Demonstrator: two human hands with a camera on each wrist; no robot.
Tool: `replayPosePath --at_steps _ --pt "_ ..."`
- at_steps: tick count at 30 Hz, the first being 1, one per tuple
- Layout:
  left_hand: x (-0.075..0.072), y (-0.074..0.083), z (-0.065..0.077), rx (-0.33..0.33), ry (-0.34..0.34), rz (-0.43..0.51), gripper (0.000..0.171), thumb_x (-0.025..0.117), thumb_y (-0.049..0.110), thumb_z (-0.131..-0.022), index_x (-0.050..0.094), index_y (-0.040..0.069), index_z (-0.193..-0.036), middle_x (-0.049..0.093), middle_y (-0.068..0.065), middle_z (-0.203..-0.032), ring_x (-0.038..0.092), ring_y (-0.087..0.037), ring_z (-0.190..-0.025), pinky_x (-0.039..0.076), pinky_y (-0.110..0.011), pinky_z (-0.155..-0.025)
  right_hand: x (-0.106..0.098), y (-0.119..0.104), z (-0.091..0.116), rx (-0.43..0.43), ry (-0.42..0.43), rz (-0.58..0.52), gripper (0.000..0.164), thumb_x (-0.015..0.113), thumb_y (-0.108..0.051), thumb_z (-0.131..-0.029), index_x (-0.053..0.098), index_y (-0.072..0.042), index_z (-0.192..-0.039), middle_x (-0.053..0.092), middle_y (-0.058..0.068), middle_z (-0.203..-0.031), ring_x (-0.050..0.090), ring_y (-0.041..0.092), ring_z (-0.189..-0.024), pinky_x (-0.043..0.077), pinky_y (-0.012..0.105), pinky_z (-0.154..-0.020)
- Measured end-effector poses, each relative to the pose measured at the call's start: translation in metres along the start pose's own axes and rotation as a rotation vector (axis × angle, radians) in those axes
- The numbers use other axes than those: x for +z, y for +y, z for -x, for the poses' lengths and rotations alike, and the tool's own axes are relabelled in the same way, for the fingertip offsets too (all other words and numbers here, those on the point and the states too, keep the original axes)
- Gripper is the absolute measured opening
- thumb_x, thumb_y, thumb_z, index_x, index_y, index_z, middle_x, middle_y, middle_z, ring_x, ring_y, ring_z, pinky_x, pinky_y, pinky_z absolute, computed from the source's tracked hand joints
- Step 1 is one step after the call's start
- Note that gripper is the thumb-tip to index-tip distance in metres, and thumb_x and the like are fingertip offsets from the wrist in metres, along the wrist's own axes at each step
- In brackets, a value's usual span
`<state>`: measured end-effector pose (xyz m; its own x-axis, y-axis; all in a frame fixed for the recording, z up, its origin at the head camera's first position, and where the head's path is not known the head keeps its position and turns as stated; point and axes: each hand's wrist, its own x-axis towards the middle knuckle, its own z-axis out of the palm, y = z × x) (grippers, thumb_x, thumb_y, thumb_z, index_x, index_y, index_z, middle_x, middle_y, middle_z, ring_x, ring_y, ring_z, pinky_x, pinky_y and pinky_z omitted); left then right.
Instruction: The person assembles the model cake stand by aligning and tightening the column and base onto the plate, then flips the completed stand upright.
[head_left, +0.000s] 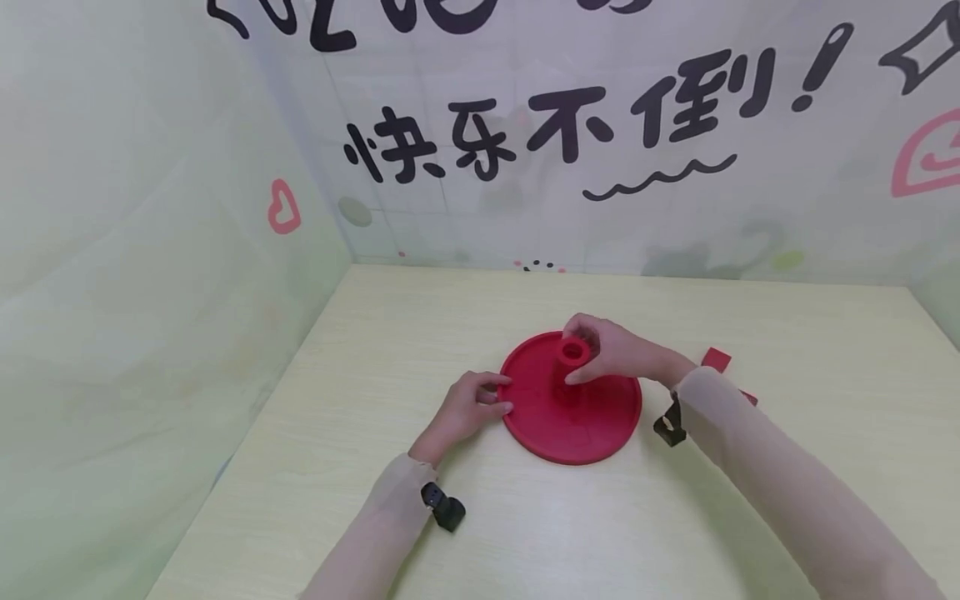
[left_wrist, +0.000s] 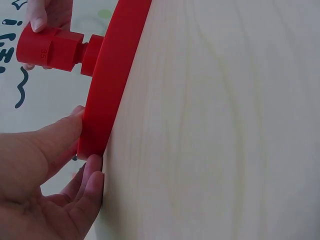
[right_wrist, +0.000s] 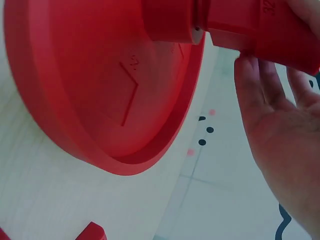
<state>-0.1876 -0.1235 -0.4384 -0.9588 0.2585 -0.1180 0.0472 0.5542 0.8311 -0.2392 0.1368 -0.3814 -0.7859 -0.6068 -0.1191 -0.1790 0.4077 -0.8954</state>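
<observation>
A round red plate with a raised rim [head_left: 573,446] lies on the table. From its middle rises a short red stub [right_wrist: 170,20], with a red stepped tube [head_left: 572,357] upright over it. My right hand [head_left: 615,348] holds this tube near its top, thumb on the near side and fingers around the far side. A narrow neck shows between tube and stub in the left wrist view. At the plate's left edge, my left hand [head_left: 471,404] pinches the rim between thumb and fingers. Raised lines mark the plate's upper face in the right wrist view.
Two red pieces show beside the right forearm: a flat end [head_left: 716,359] and a small corner [head_left: 750,398], with the sleeve covering what lies between. A printed cloth [head_left: 480,217] hangs behind the pale wooden table [head_left: 360,358], and another [head_left: 150,333] along its left side.
</observation>
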Motion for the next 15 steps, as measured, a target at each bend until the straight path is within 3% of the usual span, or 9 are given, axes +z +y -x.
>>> replayPosePath --at_steps 6,15 --pt "0.0002 -0.0001 0.0006 -0.004 -0.001 0.012 0.035 0.07 0.013 -0.081 0.063 0.012 -0.115 0.051 -0.006 -0.103 0.055 -0.02 -0.089 0.05 -0.028 -0.073 0.0078 0.0039 0.0001 0.007 0.021 0.003 0.056 0.079 -0.021 -0.071 0.04 -0.006 -0.109 0.053 0.011 -0.106 0.053 0.027 -0.098 0.052 0.035 -0.073" --pt "-0.0007 0.001 0.0007 -0.029 -0.006 0.016 0.036 0.071 0.016 -0.081 0.063 0.013 -0.116 0.051 -0.005 -0.104 0.054 -0.02 -0.09 0.05 -0.028 -0.073 0.0001 0.0015 -0.0004 -0.027 -0.075 0.027 0.074 0.08 -0.02 -0.07 0.04 -0.012 -0.132 0.05 0.008 -0.118 0.048 0.027 -0.108 0.052 0.036 -0.074"
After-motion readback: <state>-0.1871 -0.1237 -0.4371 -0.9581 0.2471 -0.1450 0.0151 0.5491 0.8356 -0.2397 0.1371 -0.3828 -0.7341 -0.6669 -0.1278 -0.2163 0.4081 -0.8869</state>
